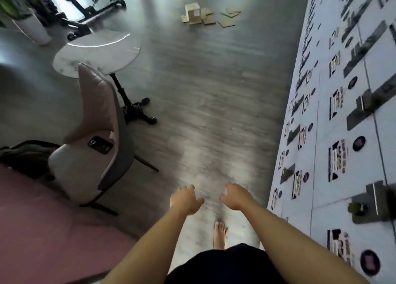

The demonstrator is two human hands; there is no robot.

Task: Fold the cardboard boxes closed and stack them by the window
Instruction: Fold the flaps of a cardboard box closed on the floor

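Both hands, left (186, 200) and right (236, 196), loosely open and empty, cardboard boxes (194, 15) far ahead on the floor (203, 95) among loose flat pieces; possible slip barefoot, or clipped chair (96, 138).

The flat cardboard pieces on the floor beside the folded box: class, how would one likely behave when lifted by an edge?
A flat cardboard piece looks thin, so it is probably light. Lying flat on the floor, it may be awkward to get fingers under. Cardboard that thin would likely bend somewhat rather than flop.
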